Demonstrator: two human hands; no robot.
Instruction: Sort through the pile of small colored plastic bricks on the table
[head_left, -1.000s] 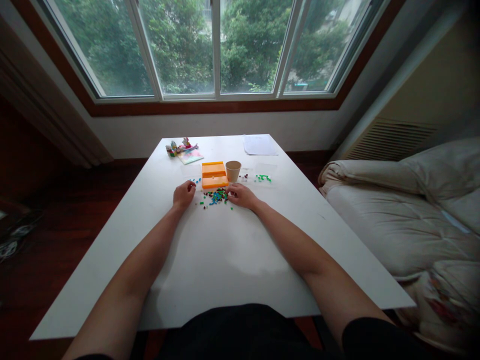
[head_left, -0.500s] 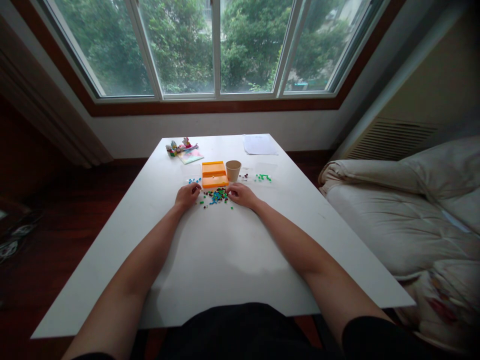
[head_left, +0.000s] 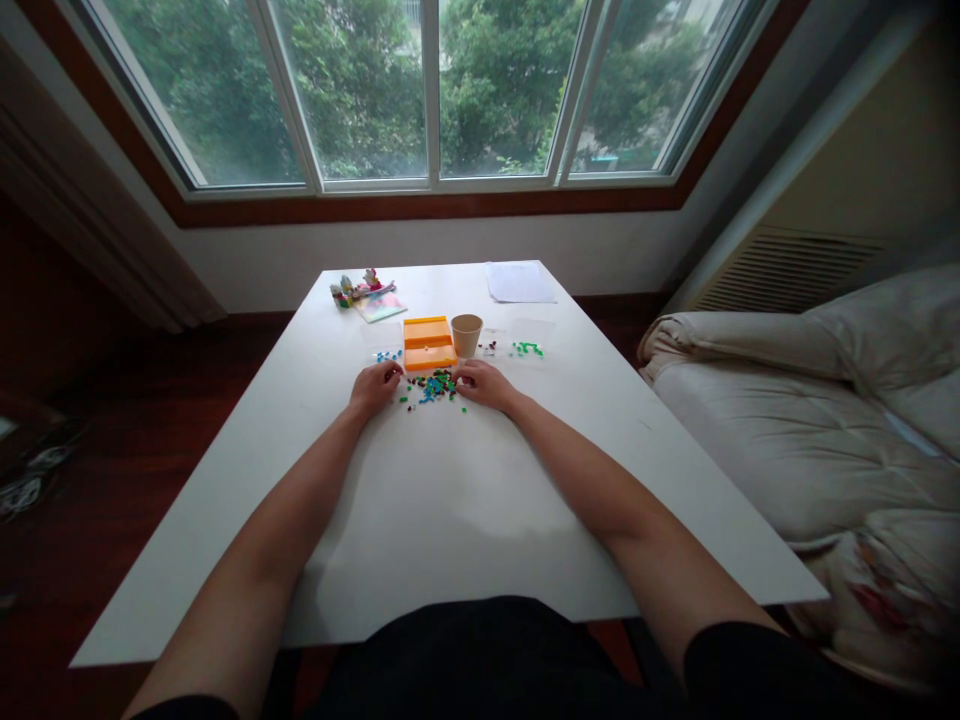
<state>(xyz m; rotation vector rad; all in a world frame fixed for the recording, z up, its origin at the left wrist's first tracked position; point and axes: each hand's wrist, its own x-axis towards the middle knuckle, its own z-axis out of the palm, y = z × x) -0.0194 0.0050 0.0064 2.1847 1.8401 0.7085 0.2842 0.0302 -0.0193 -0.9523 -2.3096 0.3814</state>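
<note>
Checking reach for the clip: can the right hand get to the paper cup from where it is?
Probably yes. The right hand rests on the table just in front of the cup, with bare tabletop between them. The orange tray sits to the cup's left, off that path.

No text, label, brand, number or sign can be read anywhere in the head view. The white sheet of paper (head_left: 519,282) at the table's far edge, well beyond the hands, and the pale printed card (head_left: 381,307) far off to the left of them both show surfaces too small and blurred to make out any writing. The orange tray (head_left: 428,343) and the paper cup (head_left: 466,334), just beyond the hands, carry no legible marking.
</note>
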